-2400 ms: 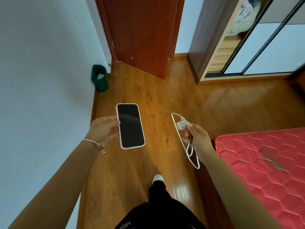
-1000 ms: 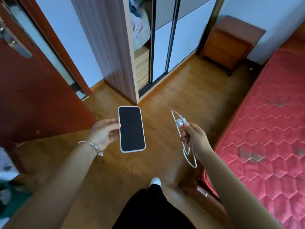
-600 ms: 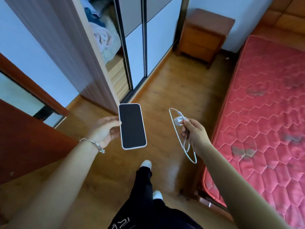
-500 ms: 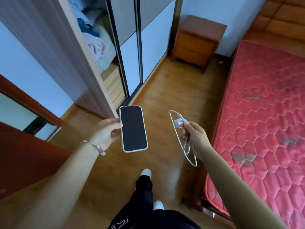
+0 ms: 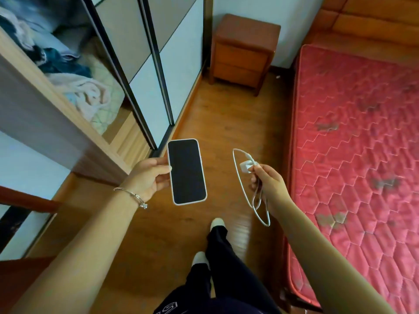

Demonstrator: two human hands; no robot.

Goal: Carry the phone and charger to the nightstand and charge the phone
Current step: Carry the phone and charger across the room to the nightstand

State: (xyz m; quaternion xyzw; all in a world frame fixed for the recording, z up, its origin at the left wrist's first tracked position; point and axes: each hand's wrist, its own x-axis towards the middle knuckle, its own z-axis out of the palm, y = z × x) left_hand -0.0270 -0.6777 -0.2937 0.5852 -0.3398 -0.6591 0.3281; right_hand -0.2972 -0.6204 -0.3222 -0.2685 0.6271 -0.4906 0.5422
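Observation:
My left hand (image 5: pixel 148 176) grips a phone (image 5: pixel 186 171) with a dark screen and a pale case by its left edge, screen up. My right hand (image 5: pixel 271 185) pinches a white charger (image 5: pixel 246 166), and its looped white cable (image 5: pixel 256 200) hangs down from my fingers. Both are held over the wooden floor at chest height. The brown wooden nightstand (image 5: pixel 243 51) stands ahead in the corner, between the wardrobe and the bed.
A wardrobe (image 5: pixel 145 71) with sliding panels lines the left; its open part shows heaped clothes (image 5: pixel 79 91). A red quilted mattress (image 5: pixel 362 143) fills the right. A strip of wooden floor (image 5: pixel 229 118) runs between them to the nightstand. My legs (image 5: pixel 217 257) are below.
The view swung from the door and green bin round to the wardrobe and bed, and the nightstand has come closer. Both hands keep the same hold on phone and charger.

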